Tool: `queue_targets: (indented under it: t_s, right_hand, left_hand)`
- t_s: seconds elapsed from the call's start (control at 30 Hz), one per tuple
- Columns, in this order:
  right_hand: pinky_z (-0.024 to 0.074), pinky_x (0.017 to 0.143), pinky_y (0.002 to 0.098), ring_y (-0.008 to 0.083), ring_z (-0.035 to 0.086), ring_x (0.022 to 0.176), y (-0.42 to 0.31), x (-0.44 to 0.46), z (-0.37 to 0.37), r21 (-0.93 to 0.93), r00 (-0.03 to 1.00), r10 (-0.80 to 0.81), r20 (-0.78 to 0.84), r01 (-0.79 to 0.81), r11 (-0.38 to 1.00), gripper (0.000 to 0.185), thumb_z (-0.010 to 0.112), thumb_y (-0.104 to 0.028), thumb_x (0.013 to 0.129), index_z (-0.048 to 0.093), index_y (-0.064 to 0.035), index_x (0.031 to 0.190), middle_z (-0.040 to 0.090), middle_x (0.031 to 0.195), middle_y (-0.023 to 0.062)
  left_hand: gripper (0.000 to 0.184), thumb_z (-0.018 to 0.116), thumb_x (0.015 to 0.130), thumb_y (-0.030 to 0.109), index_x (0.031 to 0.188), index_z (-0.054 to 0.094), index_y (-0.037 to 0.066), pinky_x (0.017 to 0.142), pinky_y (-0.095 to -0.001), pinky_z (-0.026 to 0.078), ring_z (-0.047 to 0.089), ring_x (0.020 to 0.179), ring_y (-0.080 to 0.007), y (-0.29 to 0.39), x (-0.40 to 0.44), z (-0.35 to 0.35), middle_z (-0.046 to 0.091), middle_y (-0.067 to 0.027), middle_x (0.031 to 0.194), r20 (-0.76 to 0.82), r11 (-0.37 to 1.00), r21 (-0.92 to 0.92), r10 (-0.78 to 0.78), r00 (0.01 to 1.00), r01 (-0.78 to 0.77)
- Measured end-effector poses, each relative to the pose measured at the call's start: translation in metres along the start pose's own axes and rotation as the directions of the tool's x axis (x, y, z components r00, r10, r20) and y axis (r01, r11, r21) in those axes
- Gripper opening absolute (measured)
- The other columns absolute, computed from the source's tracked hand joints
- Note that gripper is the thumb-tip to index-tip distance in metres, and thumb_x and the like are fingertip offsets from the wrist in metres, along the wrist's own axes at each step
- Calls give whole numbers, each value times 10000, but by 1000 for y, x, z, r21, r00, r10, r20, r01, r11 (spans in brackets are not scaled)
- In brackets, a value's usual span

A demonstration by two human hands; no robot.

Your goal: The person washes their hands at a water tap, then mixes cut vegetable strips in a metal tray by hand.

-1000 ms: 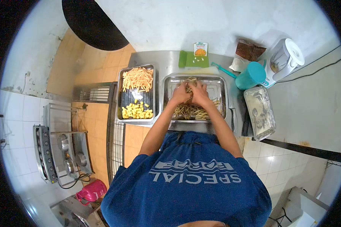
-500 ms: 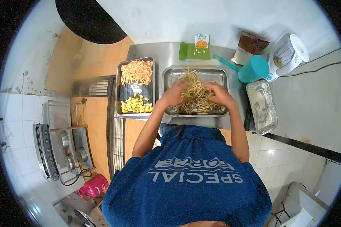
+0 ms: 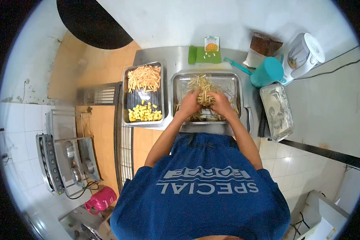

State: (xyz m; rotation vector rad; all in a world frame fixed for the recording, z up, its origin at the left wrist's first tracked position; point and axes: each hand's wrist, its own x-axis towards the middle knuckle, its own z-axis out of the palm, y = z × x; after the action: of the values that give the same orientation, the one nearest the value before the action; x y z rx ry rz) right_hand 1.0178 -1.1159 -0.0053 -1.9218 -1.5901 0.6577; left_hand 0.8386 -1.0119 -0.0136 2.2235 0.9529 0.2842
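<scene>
Thin tan-and-brown cut strips (image 3: pixel 204 83) lie in a rectangular metal tray (image 3: pixel 241 89) in front of me. My left hand (image 3: pixel 191 105) and my right hand (image 3: pixel 221 105) press in from either side on one clump of these strips, low over the tray. Both hands are closed around it, though the undersides of the fingers are hidden. Loose strips lie on the tray's bottom beneath and beside my hands. To the left, a second metal tray (image 3: pixel 125 96) bears a pile of pale orange strips (image 3: pixel 144 78) and a group of yellow chunks (image 3: pixel 145 111).
Behind the tray stand a green pack (image 3: pixel 207 55) and a small printed packet (image 3: pixel 212 44). At right are a turquoise jug (image 3: pixel 267 72), a white blender (image 3: pixel 304 54), a brown-and-white bag (image 3: pixel 262 50) and a foil tray (image 3: pixel 277 112). A knife (image 3: pixel 250 119) lies beside the tray.
My hands have come closer together, gathering the spread strips into a tighter clump between them. More of the tray's bottom shows now, and the knife at its right has come into sight.
</scene>
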Motion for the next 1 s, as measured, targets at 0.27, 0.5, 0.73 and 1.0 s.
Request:
queue_targets:
  t_s: [0.27,0.5,0.73,1.0]
  right_hand:
    - [502,1018,381,351,668,1146,-17,6,-48,208,1000,-28,7,26,978,532,689,33,708,677,-25,1236,694,1220,215]
    - [489,1026,371,346,670,1148,-35,7,-63,419,992,-68,-107,107,901,541,616,66,729,679,-42,1255,705,1204,209]
    - [491,1020,380,347,666,1136,-52,4,-75,330,978,-136,-161,183,926,538,635,70,705,695,-40,1228,707,1188,197]
    - [493,1020,388,350,670,1117,-67,6,-80,307,984,-119,-132,155,939,465,673,24,721,724,-47,1178,704,1182,199]
  left_hand:
    - [565,669,736,17,1299,624,17,895,-404,548,707,1046,-338,23,9,-56,710,-251,1106,143,984,-142,-83,986,104]
    - [543,574,798,-18,1341,585,-8,935,-399,555,676,1118,-278,12,5,-26,697,-154,1232,61,808,-587,-15,998,48]
    - [448,467,968,291,1347,568,75,1023,-566,505,647,1146,-304,25,4,-12,669,-126,1248,491,-219,-858,-76,868,466]
    - [406,488,1019,390,1303,601,124,965,-536,544,662,1107,-280,27,18,3,683,-102,1225,565,-343,-790,-87,820,508]
